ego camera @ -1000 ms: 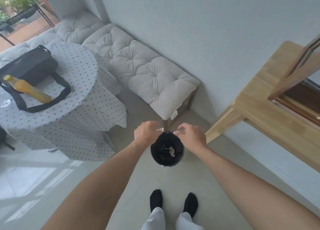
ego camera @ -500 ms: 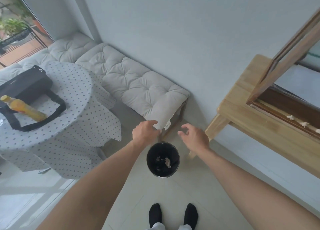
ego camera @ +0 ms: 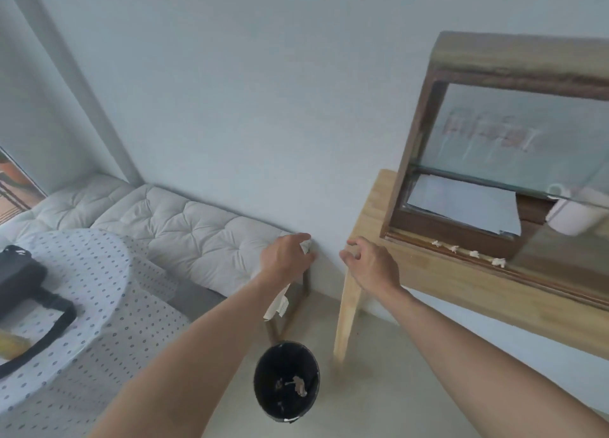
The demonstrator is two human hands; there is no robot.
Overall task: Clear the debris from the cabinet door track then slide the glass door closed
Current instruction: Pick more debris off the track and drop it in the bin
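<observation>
A dark wooden cabinet [ego camera: 425, 121] stands on a light wooden table [ego camera: 438, 279] at the right. Several small pale scraps of debris [ego camera: 474, 254] lie in a row along its bottom door track [ego camera: 415, 239]. The glass door [ego camera: 560, 253] sits toward the right end, leaving the left part uncovered. My left hand [ego camera: 285, 258] hovers over the bench's end with loosely curled fingers and nothing visibly in it. Near the table's left corner, my right hand [ego camera: 372, 267] is spread and empty, left of the scraps. A black bin [ego camera: 286, 358] on the floor below holds debris.
A cushioned bench [ego camera: 197, 233] runs along the wall at left. A round table with a dotted cloth [ego camera: 99, 299] carries a black bag [ego camera: 19, 279]. Inside the cabinet lie a white sheet [ego camera: 461, 203] and a white cup [ego camera: 573, 213]. The table leg [ego camera: 346, 309] stands beside the bin.
Both hands have risen from over the bin and moved apart. The view has tilted up and right, bringing the cabinet, its track and the scraps into sight.
</observation>
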